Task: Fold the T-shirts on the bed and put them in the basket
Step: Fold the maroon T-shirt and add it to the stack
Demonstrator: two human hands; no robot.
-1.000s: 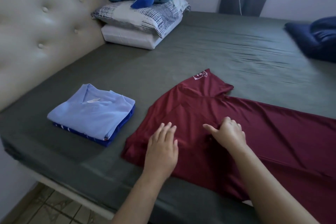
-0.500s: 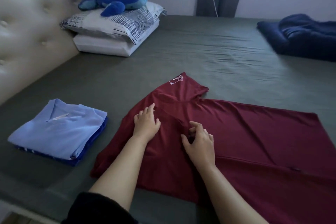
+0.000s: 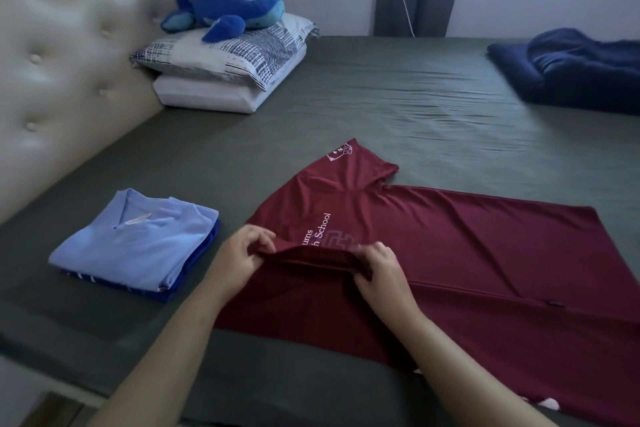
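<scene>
Both hands grip a raised fold of the maroon shirt (image 3: 467, 253) near the bed's front edge: the left hand (image 3: 239, 255) pinches the fold's left end, the right hand (image 3: 382, 269) holds its right end, fingers curled round the cloth. Between them the fabric stands up in a soft ridge just below white lettering that reads in part "School". The rest of the shirt lies flat on the grey bed (image 3: 398, 97), one sleeve (image 3: 360, 163) pointing toward the far side, the body running out to the right edge of view.

The cloth looks thin, light and limp, with a slight sheen; it will likely sag wherever it is not held and may slide on the sheet. The safest hold is probably at two spread points along a fold or seam, as here, so the edge stays straight when laid over.

Toward the front left corner sits a stack (image 3: 138, 243) of folded shirts, pale blue on top, darker blue under it. At the back left, beside the padded headboard (image 3: 62, 55), two pillows (image 3: 228, 69) carry a blue plush toy (image 3: 225, 10). A dark blue blanket (image 3: 571, 73) lies bunched at the far right. No basket is in view.
</scene>
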